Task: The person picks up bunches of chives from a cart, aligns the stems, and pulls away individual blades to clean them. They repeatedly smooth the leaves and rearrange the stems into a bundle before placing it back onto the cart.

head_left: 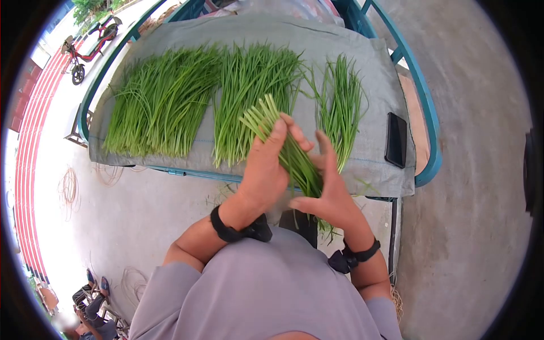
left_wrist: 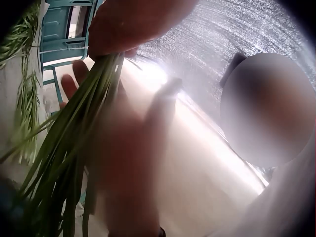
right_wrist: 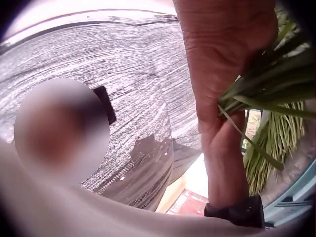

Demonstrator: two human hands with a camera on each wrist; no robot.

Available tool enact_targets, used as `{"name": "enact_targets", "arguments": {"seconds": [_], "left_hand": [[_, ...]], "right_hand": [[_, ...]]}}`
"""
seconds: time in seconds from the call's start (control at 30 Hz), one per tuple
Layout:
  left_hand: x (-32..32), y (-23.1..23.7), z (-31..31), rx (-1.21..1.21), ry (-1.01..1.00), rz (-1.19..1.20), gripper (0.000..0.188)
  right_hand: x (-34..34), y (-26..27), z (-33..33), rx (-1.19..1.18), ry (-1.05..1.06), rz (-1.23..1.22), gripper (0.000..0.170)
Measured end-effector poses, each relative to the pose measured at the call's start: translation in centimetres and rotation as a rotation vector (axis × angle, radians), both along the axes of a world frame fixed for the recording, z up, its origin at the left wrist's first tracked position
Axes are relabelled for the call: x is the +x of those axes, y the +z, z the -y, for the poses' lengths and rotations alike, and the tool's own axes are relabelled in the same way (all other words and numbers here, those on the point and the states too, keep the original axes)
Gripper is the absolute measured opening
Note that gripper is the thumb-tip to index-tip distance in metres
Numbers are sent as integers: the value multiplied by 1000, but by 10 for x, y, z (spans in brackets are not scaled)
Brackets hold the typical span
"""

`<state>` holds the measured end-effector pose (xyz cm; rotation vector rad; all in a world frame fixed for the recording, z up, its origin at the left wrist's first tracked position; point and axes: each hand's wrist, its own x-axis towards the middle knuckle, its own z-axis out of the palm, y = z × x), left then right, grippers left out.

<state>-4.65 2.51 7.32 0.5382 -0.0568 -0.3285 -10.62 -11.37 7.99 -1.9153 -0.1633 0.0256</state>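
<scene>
In the head view, a bundle of long green leafy stalks slants between both hands, pale cut ends at the upper left. My left hand grips it near the pale ends, thumb across the stalks. My right hand is at the leafy end, thumb and fingers spread apart on either side of the leaves. The left wrist view shows the left hand above the hanging leaves and the right hand blurred behind them. Leaves cross beside the right hand in the right wrist view.
Two large piles of stalks and a smaller one lie on a grey cloth over a teal-railed cart. A black phone rests at the cloth's right. A scooter and a seated person are at left.
</scene>
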Motion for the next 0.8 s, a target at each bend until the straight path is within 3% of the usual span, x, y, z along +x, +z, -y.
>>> {"name": "enact_targets", "arguments": {"seconds": [0.1, 0.2, 0.3, 0.4, 0.5, 0.6, 0.7, 0.8], "left_hand": [[-3, -7, 1, -6, -16, 44, 18], [-4, -14, -14, 65, -109, 21, 21], [-3, -7, -45, 267, -144, 110, 37], [3, -9, -76, 145, -228, 206, 53], [4, -1, -94, 522, -282, 471, 53], [-2, 13, -88, 878, -501, 622, 58], [-21, 5, -71, 915, -598, 761, 53], [-22, 10, -57, 668, -927, 541, 41]], "right_hand": [[7, -9, -3, 86, 98, -295, 64], [5, -18, 8, -80, 218, -314, 41], [-4, -12, 21, -344, 239, -140, 21], [-14, 11, 27, -744, 233, -7, 16], [-20, 32, 31, -867, 258, 118, 14], [-17, 55, 28, -1035, 281, 264, 13], [-4, 71, 21, -1128, 368, 444, 15], [14, 78, 15, -1219, 313, 680, 12]]}}
